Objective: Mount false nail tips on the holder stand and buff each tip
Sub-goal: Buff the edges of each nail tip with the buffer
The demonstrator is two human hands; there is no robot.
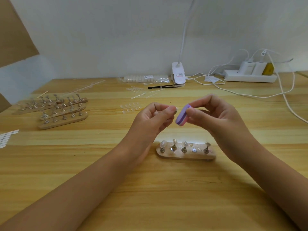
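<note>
From the head camera, both hands are raised over the middle of the table (116, 172). The left hand (155, 117) has its fingers curled, and thumb and forefinger pinch one small nail tip (175, 109); it seems to sit on a little metal peg, but this is too small to say for sure. The right hand (216, 117) is also curled and grips a purple and pink buffer block (182, 116) between thumb and fingers. The block's face is just beside the tip, perhaps touching it.

The holder stand (185, 155) lies below the hands, nearer to the front edge. It carries four pegs, and one place looks free.

I judge that the step is buffing this tip. To do it well, hold the tip firm and low, keep the block flat on the curved surface, and stroke lightly in one direction, because such a thin tip may bend or slip out.

Spare stands (63, 112) are grouped toward the left edge, loose tips (131, 107) lie behind the hands, and a lamp clip (178, 74) and a power strip (250, 77) stand at the back edge
</note>
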